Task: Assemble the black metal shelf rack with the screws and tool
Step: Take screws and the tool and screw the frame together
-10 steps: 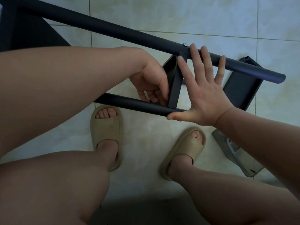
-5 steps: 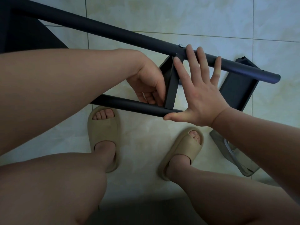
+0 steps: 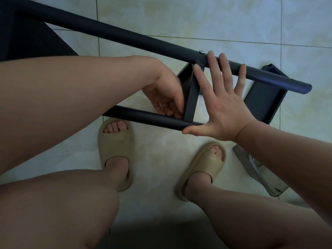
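The left hand curls its fingers at the joint where the flat black metal crossbar meets the lower black round tube; what they pinch is hidden. The right hand, spread flat, braces this and the upper black tube over the pale tiled floor. The step in hand is likely fastening this joint. Next, it must be kept square while it is tightened.
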Available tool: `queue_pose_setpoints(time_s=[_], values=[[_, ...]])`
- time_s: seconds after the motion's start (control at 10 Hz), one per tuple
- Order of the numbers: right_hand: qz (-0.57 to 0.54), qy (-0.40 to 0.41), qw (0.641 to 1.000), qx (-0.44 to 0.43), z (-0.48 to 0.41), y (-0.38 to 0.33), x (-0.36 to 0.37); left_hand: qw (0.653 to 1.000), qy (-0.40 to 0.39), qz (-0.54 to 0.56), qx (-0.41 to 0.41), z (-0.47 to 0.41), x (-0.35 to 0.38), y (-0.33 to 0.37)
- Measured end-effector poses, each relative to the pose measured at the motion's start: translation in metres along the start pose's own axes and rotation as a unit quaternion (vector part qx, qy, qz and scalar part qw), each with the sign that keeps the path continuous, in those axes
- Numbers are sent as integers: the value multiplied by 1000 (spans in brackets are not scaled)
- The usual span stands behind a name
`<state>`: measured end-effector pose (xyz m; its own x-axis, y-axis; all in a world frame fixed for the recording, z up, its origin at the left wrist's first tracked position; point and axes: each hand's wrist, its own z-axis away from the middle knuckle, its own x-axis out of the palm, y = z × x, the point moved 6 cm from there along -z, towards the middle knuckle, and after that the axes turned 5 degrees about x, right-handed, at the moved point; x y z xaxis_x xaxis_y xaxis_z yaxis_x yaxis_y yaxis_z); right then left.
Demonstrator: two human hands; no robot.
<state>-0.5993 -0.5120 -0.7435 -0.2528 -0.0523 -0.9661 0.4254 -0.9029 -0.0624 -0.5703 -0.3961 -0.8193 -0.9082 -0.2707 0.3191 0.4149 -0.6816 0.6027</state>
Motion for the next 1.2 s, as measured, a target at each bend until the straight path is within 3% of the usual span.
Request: queue_pose_setpoints(time_s=[1.2], values=[[0, 2, 1000, -4, 0, 0, 0, 1000, -13, 10, -2, 0, 2, 1]])
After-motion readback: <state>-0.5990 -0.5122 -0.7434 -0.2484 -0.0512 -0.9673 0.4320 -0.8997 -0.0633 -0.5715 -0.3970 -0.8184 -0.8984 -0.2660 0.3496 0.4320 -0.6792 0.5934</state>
